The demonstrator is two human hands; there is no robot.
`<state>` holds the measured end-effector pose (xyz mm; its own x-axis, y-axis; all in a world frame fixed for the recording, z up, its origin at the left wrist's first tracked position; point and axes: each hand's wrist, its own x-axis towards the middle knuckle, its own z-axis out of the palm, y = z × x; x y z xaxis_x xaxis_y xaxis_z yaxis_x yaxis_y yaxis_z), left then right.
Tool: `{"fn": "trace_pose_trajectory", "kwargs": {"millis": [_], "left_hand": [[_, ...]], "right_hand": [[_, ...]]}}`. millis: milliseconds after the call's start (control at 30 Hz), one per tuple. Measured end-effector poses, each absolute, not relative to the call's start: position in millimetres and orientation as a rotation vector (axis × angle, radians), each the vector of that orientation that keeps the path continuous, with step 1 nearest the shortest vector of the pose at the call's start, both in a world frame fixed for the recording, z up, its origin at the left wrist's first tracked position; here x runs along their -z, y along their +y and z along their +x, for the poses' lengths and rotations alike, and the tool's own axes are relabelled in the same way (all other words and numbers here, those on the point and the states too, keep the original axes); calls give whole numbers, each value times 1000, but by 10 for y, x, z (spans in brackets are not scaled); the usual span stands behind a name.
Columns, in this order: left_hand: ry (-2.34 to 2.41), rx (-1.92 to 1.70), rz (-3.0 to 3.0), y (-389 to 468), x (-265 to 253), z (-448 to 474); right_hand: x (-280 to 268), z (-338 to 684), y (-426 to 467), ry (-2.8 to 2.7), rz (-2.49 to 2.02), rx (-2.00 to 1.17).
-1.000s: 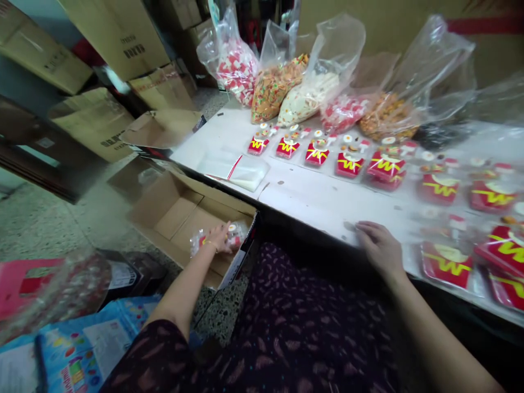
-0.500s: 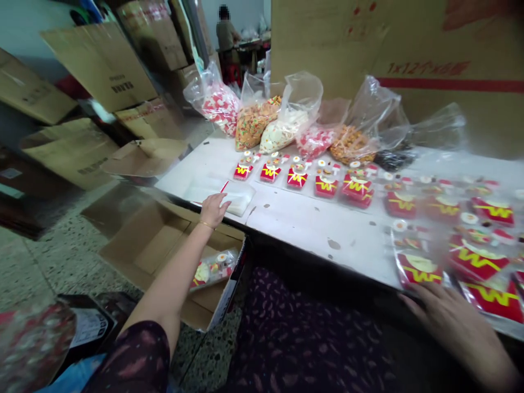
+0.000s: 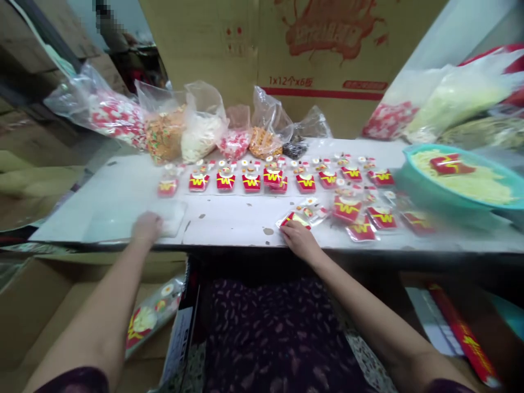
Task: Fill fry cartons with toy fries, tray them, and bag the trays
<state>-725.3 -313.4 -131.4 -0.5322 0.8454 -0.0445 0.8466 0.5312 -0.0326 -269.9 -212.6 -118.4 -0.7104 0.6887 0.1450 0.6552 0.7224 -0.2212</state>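
Note:
My right hand is at the table's front edge, its fingers closed on the lower corner of a clear packet. Inside that packet are a red piece with a yellow zigzag and small food-shaped pieces. My left hand is over a stack of clear plastic bags on the left; motion blur hides its fingers. Similar filled packets stand in a row behind, and several more lie overlapping to the right of my right hand.
Along the back stand open plastic bags of small pieces, such as a white bag. A turquoise basin of pale pieces is at the right. Below the table's left side is an open cardboard box with a filled packet inside.
The view has swung right, bringing in the turquoise basin. My right hand has moved left from the overlapping packets and now grips one packet. My left hand stays by the clear bags.

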Motion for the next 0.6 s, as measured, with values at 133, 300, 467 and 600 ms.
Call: {"fn": "trace_pose_trajectory", "kwargs": {"millis": [133, 300, 467, 600], "left_hand": [[2786, 207, 1397, -3121, 1175, -7035], [2691, 40, 1637, -3085, 1062, -6626], [2360, -189, 1926, -2962, 1169, -5891], [2189, -301, 1993, -2841, 1329, -5459]], "right_hand": [[1096, -2886, -1973, -2701, -872, -372], [1037, -2572, -1460, -2953, -841, -314], [1125, -2480, -1219, -3212, -1018, -228], [1102, -2579, -1309, -3171, -945, -156]]}}
